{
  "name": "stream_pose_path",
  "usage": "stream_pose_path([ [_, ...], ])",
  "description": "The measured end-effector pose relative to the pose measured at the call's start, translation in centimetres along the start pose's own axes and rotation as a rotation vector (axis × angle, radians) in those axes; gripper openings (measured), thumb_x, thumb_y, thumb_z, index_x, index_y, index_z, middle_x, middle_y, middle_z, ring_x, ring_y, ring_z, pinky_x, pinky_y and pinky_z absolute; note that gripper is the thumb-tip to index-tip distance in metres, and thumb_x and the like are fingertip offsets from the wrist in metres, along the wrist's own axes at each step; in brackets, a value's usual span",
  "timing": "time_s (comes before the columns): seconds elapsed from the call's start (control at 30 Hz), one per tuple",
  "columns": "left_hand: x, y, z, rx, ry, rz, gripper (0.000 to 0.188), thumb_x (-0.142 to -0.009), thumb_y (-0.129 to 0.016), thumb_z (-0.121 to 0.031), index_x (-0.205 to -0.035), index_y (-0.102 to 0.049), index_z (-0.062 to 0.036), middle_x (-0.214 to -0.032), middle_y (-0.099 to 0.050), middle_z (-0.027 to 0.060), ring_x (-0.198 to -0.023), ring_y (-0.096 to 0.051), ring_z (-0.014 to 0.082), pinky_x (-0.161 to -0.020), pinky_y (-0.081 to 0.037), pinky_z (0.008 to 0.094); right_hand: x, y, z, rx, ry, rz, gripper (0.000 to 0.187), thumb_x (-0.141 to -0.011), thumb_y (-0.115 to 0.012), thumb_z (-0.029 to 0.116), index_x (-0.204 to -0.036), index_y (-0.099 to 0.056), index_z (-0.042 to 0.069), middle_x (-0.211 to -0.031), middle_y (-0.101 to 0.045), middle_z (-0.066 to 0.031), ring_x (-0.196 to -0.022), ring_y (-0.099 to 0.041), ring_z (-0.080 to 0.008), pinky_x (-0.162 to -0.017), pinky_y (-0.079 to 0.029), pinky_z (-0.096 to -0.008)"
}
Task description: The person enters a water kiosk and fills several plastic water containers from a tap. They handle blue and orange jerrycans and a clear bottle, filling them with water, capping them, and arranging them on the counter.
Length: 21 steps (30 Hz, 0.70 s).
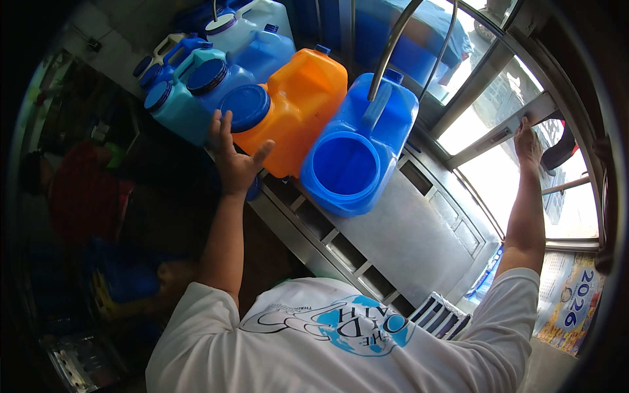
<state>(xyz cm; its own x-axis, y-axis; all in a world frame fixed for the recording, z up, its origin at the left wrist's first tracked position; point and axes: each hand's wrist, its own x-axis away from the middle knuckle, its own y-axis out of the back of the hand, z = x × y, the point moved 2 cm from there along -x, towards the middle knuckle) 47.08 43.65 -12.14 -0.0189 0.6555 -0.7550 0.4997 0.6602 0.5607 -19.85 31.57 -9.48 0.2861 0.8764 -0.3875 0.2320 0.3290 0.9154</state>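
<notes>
Fingers spread, my left hand point(237, 160) is raised in front of the orange jug point(304, 85) and its blue screw cap point(245, 107); I cannot tell whether the fingertips touch it. Nothing is held in that hand. Beside the orange jug stands a blue jug point(393, 141) with its wide mouth uncovered, under a curved metal spout point(386, 49). Far out to the right, my right hand point(528, 141) grips the metal rail point(491, 139) of a glass door. Some of its fingers are hidden.
Several blue and teal jugs point(177, 108) are crowded at the back left. The jugs stand on a metal counter with slots point(400, 229). A striped item point(440, 316) lies near its front edge. A printed calendar point(567, 301) is at lower right. Reflections darken the left side.
</notes>
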Motion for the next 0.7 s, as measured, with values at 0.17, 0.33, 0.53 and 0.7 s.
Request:
stream_pose_path([
  [0.17, -2.9, -2.3, 2.4, -0.079, 0.349, 0.174, 0.086, -0.068, -0.081, -0.050, -0.135, -0.046, -0.0096, -0.147, -0.027, 0.0248, -0.130, -0.039, 0.0395, -0.101, -0.045, 0.0452, -0.7, 3.2, 0.5, -0.091, 0.164, -0.122, 0.042, -0.092, -0.050, 0.019, -0.134, -0.048, 0.020, -0.109, -0.066, -0.0179, -0.101, -0.064, -0.0342, -0.086, -0.052, -0.0452],
  [0.33, -2.3, -2.0, 3.4, -0.126, 0.311, 0.155, 0.083, -0.068, -0.082, -0.049, -0.133, -0.048, -0.0100, -0.147, -0.028, 0.0228, -0.132, -0.038, 0.0380, -0.102, -0.044, 0.0449, -0.9, 6.1, 3.9, 0.019, 0.028, 0.090, 0.041, -0.092, -0.045, 0.018, -0.133, -0.050, 0.022, -0.107, -0.068, -0.0157, -0.098, -0.066, -0.0325, -0.086, -0.052, -0.0453],
  [0.53, -2.6, -2.7, 3.0, -0.094, 0.312, 0.226, 0.090, -0.069, -0.077, -0.056, -0.139, -0.041, -0.0110, -0.149, -0.024, 0.0233, -0.134, -0.035, 0.0386, -0.106, -0.040, 0.0460, -0.6, 5.4, -1.6, -0.015, -0.095, 0.017, 0.038, -0.092, -0.043, 0.024, -0.127, -0.055, 0.018, -0.108, -0.067, -0.0163, -0.101, -0.065, -0.0347, -0.089, -0.051, -0.0454],
  [0.7, -0.2, -0.4, -3.0, 0.159, -0.041, 0.138, 0.117, -0.064, -0.066, -0.075, -0.148, -0.019, -0.0090, -0.152, -0.020, 0.0222, -0.141, -0.023, 0.0378, -0.114, -0.023, 0.0499, 3.1, 3.6, -6.6, -0.123, -0.315, 0.132, 0.040, -0.088, -0.048, 0.033, -0.119, -0.061, 0.011, -0.111, -0.066, -0.0171, -0.107, -0.062, -0.0364, -0.092, -0.048, -0.0453],
])
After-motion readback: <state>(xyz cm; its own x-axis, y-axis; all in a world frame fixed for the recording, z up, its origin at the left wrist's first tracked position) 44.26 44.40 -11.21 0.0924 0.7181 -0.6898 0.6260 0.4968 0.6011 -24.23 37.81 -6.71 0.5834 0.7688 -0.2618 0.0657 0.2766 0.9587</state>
